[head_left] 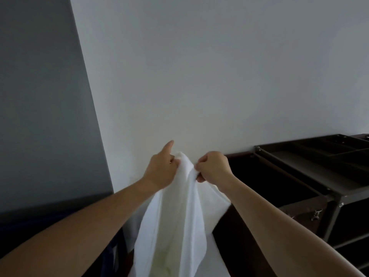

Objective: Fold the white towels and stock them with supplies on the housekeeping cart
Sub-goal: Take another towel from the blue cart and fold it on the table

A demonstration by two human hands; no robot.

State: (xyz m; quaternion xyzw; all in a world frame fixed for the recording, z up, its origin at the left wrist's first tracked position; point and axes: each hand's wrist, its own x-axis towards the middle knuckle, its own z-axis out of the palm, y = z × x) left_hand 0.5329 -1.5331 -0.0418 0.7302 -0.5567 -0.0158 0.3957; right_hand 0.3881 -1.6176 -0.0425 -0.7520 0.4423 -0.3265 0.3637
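a pale wall fills most of my view, with a grey panel to its left. the dark housekeeping cart stands at the right against that wall, and its top tray is split into compartments. i cannot tell from here what, if anything, lies in them. the white towel hangs in the air between my arms, just left of the cart, bunched at the top and running out of the bottom of the view. whether it brushes the cart i cannot tell. my left hand has its grip closed on the top edge, the lower fingers curled into the cloth while the index finger sticks out straight toward the wall. my right hand pinches the same edge just beside it, fingers curled tight round a fold. i judge this to be the start of a fold, since the towel is held up but not spread. the next move, i think, calls for sliding the two grips apart along the edge to find the corners, so the cloth hangs flat before i halve it.
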